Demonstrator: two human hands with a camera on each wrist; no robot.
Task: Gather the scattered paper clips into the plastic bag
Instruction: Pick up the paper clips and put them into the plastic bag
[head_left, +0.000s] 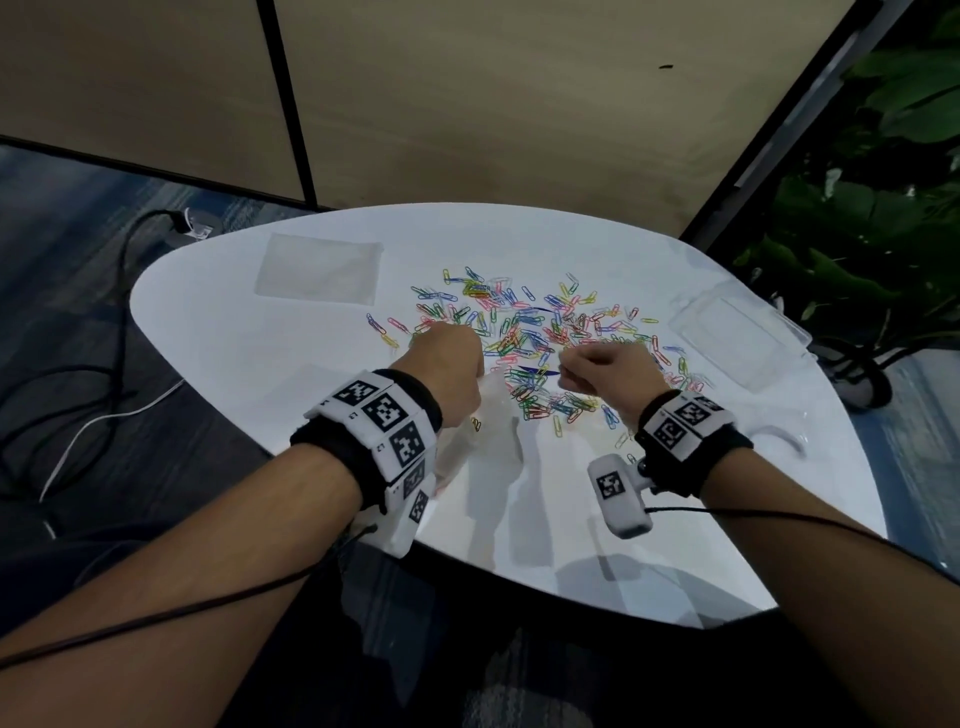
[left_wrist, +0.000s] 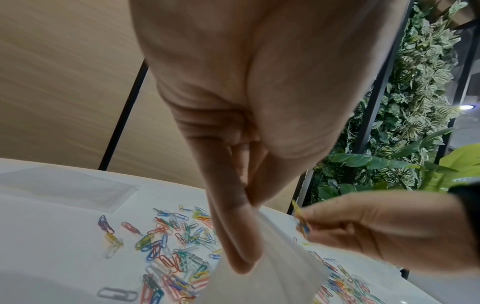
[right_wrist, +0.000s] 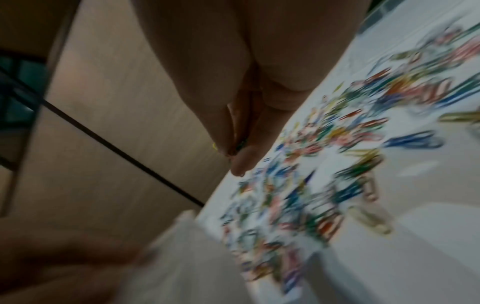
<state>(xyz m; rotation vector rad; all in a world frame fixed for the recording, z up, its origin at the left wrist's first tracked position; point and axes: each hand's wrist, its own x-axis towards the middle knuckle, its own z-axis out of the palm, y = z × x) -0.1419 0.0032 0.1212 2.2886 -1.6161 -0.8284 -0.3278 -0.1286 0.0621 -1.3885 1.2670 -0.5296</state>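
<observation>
Left hand (head_left: 451, 364): pinched on the plastic bag (head_left: 480, 431) rim, held up.
Right hand (head_left: 605, 370): clamped on a few paper clips (head_left: 524, 332).
Clips: light, slippery; best pinched in small bunches.
Bag: flimsy; mouth is held wide.

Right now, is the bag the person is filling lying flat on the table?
No, the left hand pinches the plastic bag by its top edge and holds it up off the table.
</observation>
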